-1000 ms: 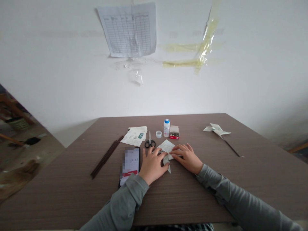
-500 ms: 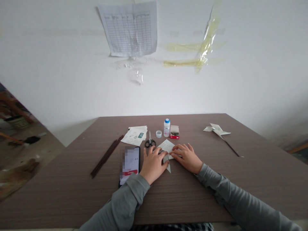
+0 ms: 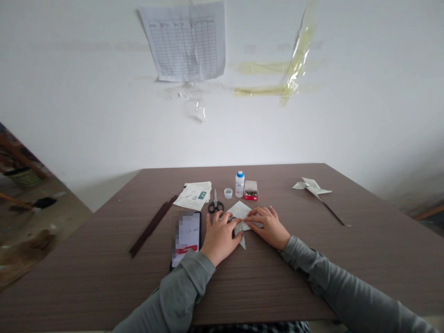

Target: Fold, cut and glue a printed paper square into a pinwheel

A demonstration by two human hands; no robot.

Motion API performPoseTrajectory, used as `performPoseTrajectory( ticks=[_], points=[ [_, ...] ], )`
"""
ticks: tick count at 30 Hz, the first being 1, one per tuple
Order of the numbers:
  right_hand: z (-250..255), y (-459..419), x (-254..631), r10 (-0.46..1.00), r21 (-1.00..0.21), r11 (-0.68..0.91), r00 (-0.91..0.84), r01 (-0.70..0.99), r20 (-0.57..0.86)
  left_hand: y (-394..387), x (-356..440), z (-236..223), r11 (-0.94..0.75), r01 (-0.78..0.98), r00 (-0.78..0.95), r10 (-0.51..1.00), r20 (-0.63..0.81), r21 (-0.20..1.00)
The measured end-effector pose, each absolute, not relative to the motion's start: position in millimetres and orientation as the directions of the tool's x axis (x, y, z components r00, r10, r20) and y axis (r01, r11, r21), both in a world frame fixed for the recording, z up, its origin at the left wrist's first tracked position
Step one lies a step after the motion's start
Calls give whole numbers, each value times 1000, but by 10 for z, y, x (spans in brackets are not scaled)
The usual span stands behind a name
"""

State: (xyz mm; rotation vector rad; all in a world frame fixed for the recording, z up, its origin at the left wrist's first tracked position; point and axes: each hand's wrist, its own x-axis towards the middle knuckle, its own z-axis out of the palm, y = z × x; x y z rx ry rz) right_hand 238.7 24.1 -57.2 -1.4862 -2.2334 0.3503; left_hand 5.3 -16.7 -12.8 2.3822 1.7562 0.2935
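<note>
A piece of printed paper point(image 3: 240, 209), cut and partly folded, lies on the table between my hands. My left hand point(image 3: 222, 237) comes over its left side, fingers bent, with the thumb and fingertips holding the paper down. From the other side my right hand point(image 3: 269, 226) has thumb and index finger together at the paper's middle, where the folded parts meet. Both hands hide much of the sheet. Just beyond my left fingertips lie black-handled scissors point(image 3: 215, 206), blades pointing away.
Left are a phone point(image 3: 187, 233), dark sticks point(image 3: 152, 226) and paper sheets point(image 3: 192, 195). Behind the hands stand a small clear cup point(image 3: 228, 193), a blue-capped white bottle point(image 3: 239, 185) and an open red box point(image 3: 251, 196) of small metal pieces. A paper pinwheel point(image 3: 314, 188) on a stick lies right.
Both hands stay almost in place on the paper, with only tiny finger shifts. The whole view drifts slightly.
</note>
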Motion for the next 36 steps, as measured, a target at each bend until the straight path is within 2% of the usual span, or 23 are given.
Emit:
performPoseTrajectory(
  ticks=[14,20,28,36],
  points=[
    [-448,165,2401,894,-347,449,-411,824,180,-103,39,-217,-321,912,303,947,109,255],
    [-487,190,2420,899,-369,437,-406,820,162,-118,49,-209,-299,918,290,954,74,260],
    [-544,259,2453,898,-413,439,-386,798,209,-141,42,-175,-288,924,281,958,61,251],
    [-466,185,2407,893,-364,451,-407,815,193,-128,28,-184,-304,920,293,953,80,246]
  ],
)
